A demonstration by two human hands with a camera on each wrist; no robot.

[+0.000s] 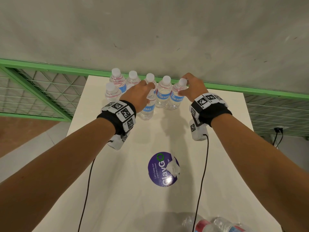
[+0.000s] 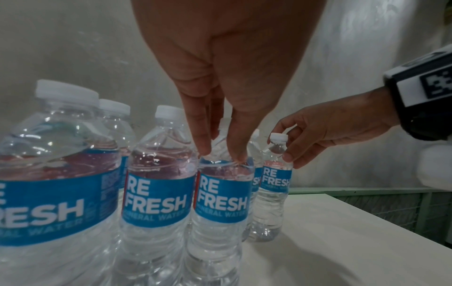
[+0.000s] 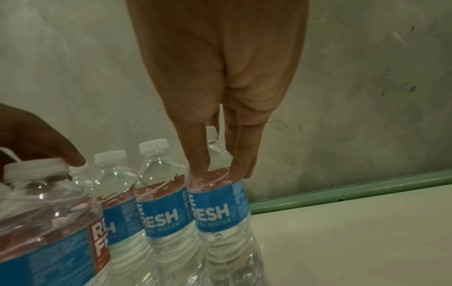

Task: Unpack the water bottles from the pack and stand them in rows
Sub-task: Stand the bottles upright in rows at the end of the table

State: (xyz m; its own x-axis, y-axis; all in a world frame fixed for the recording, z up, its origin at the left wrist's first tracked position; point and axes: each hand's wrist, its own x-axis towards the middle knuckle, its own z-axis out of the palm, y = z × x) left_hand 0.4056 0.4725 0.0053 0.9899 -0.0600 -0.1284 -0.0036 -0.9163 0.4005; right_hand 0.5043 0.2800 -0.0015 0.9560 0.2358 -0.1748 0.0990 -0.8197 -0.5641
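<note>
Several clear water bottles with blue labels and white caps stand at the far end of the white table (image 1: 117, 181). My left hand (image 1: 149, 93) (image 2: 220, 155) pinches the shoulder of a front-row bottle (image 1: 148, 108) (image 2: 221, 193) between thumb and fingers. That bottle stands upright on the table. My right hand (image 1: 184, 87) (image 3: 217, 171) grips the rightmost bottle of the back row (image 1: 177, 97) (image 3: 217, 209) just below its cap. Another bottle (image 1: 111, 92) stands at the front left. The opened pack (image 1: 217, 225), with bottles lying in it, shows at the near edge.
A grey wall (image 1: 150, 30) and a green rail (image 1: 50, 66) run right behind the bottles. A round purple sticker (image 1: 158, 169) with a white scrap (image 1: 173, 168) on it lies mid-table. Wire mesh panels (image 1: 33, 91) flank the table on both sides.
</note>
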